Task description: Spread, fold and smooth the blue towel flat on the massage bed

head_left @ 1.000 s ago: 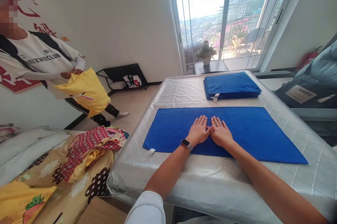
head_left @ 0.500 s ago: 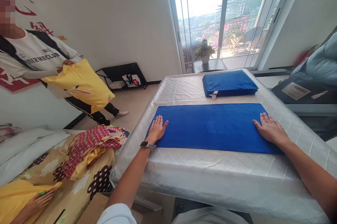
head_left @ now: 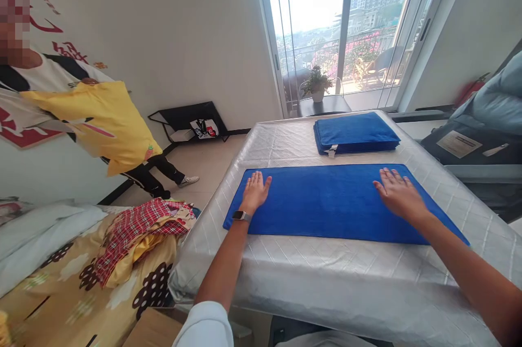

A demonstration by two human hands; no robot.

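A long blue cloth lies flat across the silver-covered table in front of me. My left hand rests palm down near its left end, fingers stretched out. Toward the right end, my right hand is also palm down on the cloth with its fingers spread. Neither hand holds anything. Beyond the cloth sits a stack of folded blue cloths, with a small white tag sticking out at its front edge.
At the left a person holds up a yellow pillowcase-like cloth. A bed with red plaid fabric adjoins the table's left side. A cardboard box is below. A potted plant stands on a chair behind; dark bags sit right.
Both my hands have slid inward over the blue cloth from its ends. The person at left has raised the yellow cloth. A hand on yellow fabric at lower left has left the view.
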